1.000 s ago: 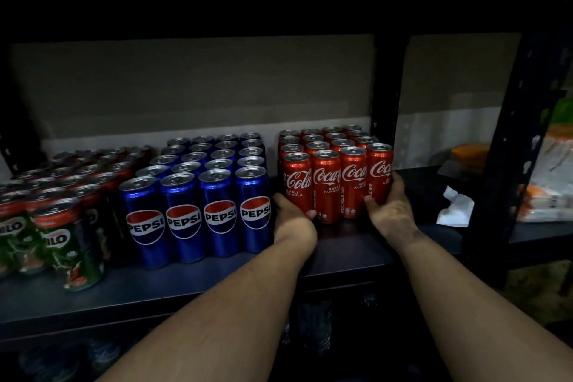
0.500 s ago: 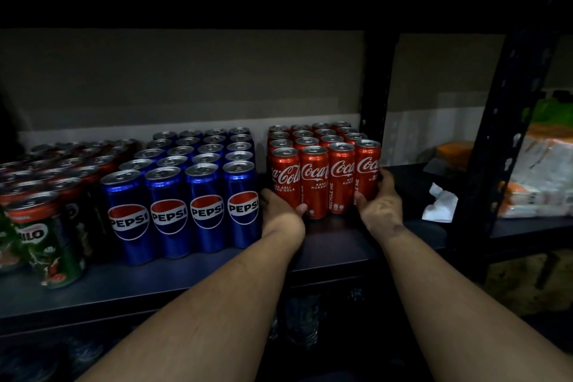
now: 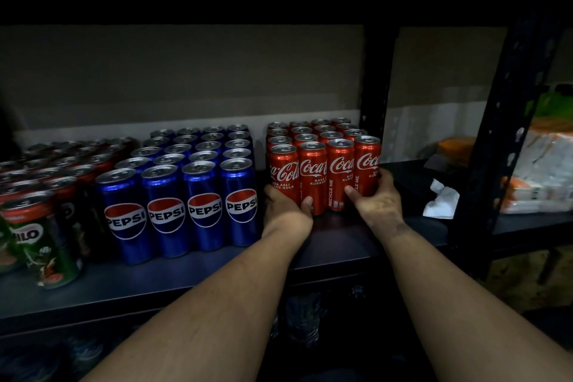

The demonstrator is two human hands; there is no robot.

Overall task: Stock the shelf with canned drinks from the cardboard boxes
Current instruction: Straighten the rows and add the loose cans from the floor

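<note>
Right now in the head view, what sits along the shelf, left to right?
Milo cans → Pepsi cans → Coca-Cola cans, held between both hands → black upright post → crumpled white paper → orange-and-white packs.

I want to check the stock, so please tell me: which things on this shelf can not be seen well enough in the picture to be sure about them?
All in the head view:
- Coca-Cola cans: the left hand and right hand cover the front row's lower parts.
- Milo cans: cut off by the left edge; back rows dark.
- Pepsi cans: back rows show only tops.
- Lower shelf: too dark, arms cross it.
- Packages at right: blurred, cut off by the edge.
</note>
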